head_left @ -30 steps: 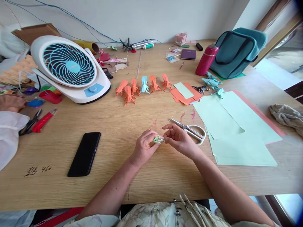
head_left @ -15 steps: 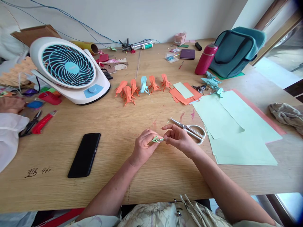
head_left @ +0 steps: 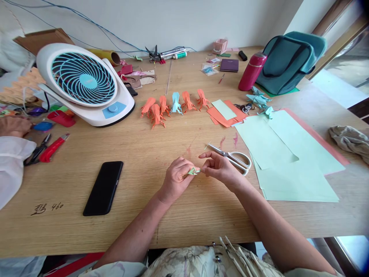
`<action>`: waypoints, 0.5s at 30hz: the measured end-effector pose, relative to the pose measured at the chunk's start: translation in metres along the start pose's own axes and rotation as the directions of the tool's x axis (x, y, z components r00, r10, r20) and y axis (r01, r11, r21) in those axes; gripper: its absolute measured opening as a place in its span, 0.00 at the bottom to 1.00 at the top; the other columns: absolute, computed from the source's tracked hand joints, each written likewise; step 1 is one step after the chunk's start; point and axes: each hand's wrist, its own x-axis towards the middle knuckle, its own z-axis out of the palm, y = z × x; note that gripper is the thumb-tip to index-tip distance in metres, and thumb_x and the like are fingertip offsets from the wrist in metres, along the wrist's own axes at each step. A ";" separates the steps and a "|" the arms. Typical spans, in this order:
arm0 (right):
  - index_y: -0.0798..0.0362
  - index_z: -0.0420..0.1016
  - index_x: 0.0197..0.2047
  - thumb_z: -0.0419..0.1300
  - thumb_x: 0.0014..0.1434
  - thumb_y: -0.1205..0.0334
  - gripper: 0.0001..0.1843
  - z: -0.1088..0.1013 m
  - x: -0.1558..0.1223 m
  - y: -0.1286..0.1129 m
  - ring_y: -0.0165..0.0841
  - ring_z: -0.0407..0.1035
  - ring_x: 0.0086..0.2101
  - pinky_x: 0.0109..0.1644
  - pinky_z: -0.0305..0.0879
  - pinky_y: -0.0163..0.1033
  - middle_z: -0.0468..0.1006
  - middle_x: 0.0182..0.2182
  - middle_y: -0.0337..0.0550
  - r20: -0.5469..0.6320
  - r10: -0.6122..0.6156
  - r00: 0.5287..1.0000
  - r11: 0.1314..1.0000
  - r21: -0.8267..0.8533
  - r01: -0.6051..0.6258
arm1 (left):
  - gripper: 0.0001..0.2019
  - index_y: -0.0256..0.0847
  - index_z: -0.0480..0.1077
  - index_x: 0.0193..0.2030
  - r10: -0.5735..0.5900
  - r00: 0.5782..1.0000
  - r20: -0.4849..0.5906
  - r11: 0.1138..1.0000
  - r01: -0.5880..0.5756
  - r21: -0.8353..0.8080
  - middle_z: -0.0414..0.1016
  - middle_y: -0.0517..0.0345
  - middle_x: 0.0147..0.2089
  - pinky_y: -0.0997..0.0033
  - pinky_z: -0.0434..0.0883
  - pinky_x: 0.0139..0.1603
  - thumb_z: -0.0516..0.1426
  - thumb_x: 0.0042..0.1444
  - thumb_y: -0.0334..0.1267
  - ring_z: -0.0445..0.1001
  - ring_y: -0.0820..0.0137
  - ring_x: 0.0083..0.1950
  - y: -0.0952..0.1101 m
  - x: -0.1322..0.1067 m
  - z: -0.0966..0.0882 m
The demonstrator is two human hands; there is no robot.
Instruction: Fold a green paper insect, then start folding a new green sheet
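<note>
Both my hands meet over the middle of the wooden table (head_left: 144, 146) and pinch a small light green folded paper piece (head_left: 193, 171). My left hand (head_left: 175, 179) grips its left side with closed fingers. My right hand (head_left: 219, 169) pinches its right end between thumb and fingertips, the forefinger raised. White-handled scissors (head_left: 234, 158) lie just behind my right hand. Sheets of light green paper (head_left: 288, 154) are spread to the right.
A row of orange and blue origami figures (head_left: 173, 104) stands mid-table. A black phone (head_left: 103, 187) lies at the left, a white and blue fan (head_left: 83, 82) behind it. A red bottle (head_left: 251, 72) and teal bag (head_left: 288, 61) stand at the far right. Another person's hand (head_left: 13, 126) rests at the left edge.
The green paper piece has been turned and pressed a little smaller between my fingers. My hands have stayed in the same spot.
</note>
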 end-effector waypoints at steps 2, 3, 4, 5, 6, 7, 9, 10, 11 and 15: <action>0.52 0.69 0.49 0.68 0.49 0.61 0.24 0.000 0.000 -0.002 0.30 0.66 0.26 0.32 0.59 0.38 0.74 0.25 0.34 0.001 0.022 1.000 1.000 0.006 -0.022 | 0.04 0.41 0.77 0.38 -0.011 1.000 -0.001 1.000 0.011 -0.010 0.78 0.56 0.34 0.68 0.69 0.40 0.59 0.63 0.32 0.72 0.69 0.37 0.000 0.000 0.000; 0.52 0.69 0.49 0.68 0.49 0.61 0.24 0.000 0.000 -0.003 0.30 0.66 0.27 0.32 0.59 0.38 0.74 0.25 0.34 0.005 0.032 0.999 0.999 0.017 -0.032 | 0.04 0.41 0.77 0.38 -0.026 1.000 -0.005 0.999 0.026 -0.029 0.77 0.56 0.34 0.69 0.70 0.40 0.59 0.63 0.33 0.72 0.69 0.37 0.001 0.001 0.000; 0.52 0.69 0.49 0.68 0.49 0.61 0.24 0.000 0.000 -0.003 0.30 0.66 0.27 0.33 0.60 0.38 0.75 0.25 0.35 0.011 0.038 0.999 0.999 0.030 -0.039 | 0.04 0.41 0.77 0.38 -0.052 0.999 -0.011 0.997 0.051 -0.058 0.77 0.56 0.34 0.69 0.70 0.40 0.60 0.63 0.33 0.72 0.69 0.37 0.002 0.001 0.000; 0.52 0.69 0.49 0.68 0.49 0.60 0.24 0.000 -0.001 -0.004 0.30 0.67 0.28 0.33 0.61 0.38 0.75 0.26 0.35 0.019 0.037 0.999 0.998 0.042 -0.038 | 0.04 0.41 0.77 0.37 -0.087 0.996 -0.015 0.992 0.085 -0.097 0.77 0.56 0.33 0.70 0.70 0.39 0.60 0.62 0.34 0.73 0.70 0.37 0.003 0.002 0.000; 0.52 0.69 0.49 0.68 0.50 0.60 0.23 0.000 -0.001 -0.004 0.30 0.67 0.28 0.34 0.61 0.38 0.75 0.27 0.36 0.028 0.026 0.999 0.998 0.049 -0.028 | 0.04 0.41 0.78 0.37 -0.127 0.992 -0.015 0.983 0.124 -0.139 0.77 0.56 0.33 0.71 0.70 0.39 0.61 0.62 0.35 0.73 0.70 0.36 0.004 0.002 0.000; 0.52 0.69 0.48 0.67 0.50 0.60 0.22 0.000 -0.001 -0.004 0.30 0.67 0.29 0.33 0.61 0.37 0.75 0.28 0.37 0.037 0.005 0.999 0.999 0.045 -0.007 | 0.04 0.41 0.78 0.36 -0.168 0.986 -0.011 0.970 0.163 -0.178 0.77 0.57 0.32 0.72 0.69 0.38 0.62 0.61 0.36 0.74 0.71 0.35 0.005 0.003 0.000; 0.52 0.68 0.48 0.65 0.53 0.61 0.19 0.000 -0.002 -0.002 0.29 0.66 0.29 0.32 0.60 0.37 0.74 0.30 0.37 0.049 -0.053 0.997 0.999 0.000 0.053 | 0.05 0.41 0.78 0.34 -0.235 0.972 0.007 0.944 0.230 -0.237 0.76 0.58 0.31 0.73 0.69 0.37 0.63 0.60 0.38 0.73 0.72 0.33 0.007 0.004 0.001; 0.52 0.68 0.49 0.64 0.55 0.61 0.18 0.001 -0.003 -0.002 0.29 0.65 0.28 0.31 0.59 0.36 0.74 0.30 0.37 0.052 -0.081 0.995 0.996 -0.040 0.083 | 0.06 0.41 0.78 0.34 -0.256 0.967 0.016 0.934 0.251 -0.254 0.76 0.59 0.31 0.73 0.68 0.36 0.64 0.60 0.40 0.73 0.73 0.32 0.007 0.004 0.001; 0.51 0.68 0.49 0.62 0.56 0.62 0.17 0.001 -0.004 -0.002 0.29 0.65 0.28 0.30 0.58 0.36 0.74 0.29 0.36 0.055 -0.104 0.993 0.990 -0.087 0.109 | 0.07 0.41 0.78 0.33 -0.271 0.962 0.022 0.927 0.267 -0.264 0.75 0.59 0.30 0.74 0.68 0.35 0.64 0.59 0.41 0.72 0.73 0.31 0.008 0.004 0.001; 0.50 0.67 0.51 0.60 0.57 0.67 0.18 0.003 -0.007 -0.004 0.30 0.67 0.28 0.32 0.63 0.37 0.74 0.29 0.35 0.041 -0.196 0.980 0.937 -0.287 0.200 | 0.10 0.40 0.79 0.33 -0.288 0.957 0.031 0.921 0.285 -0.267 0.75 0.58 0.29 0.74 0.66 0.33 0.64 0.59 0.44 0.71 0.73 0.30 0.007 0.004 0.003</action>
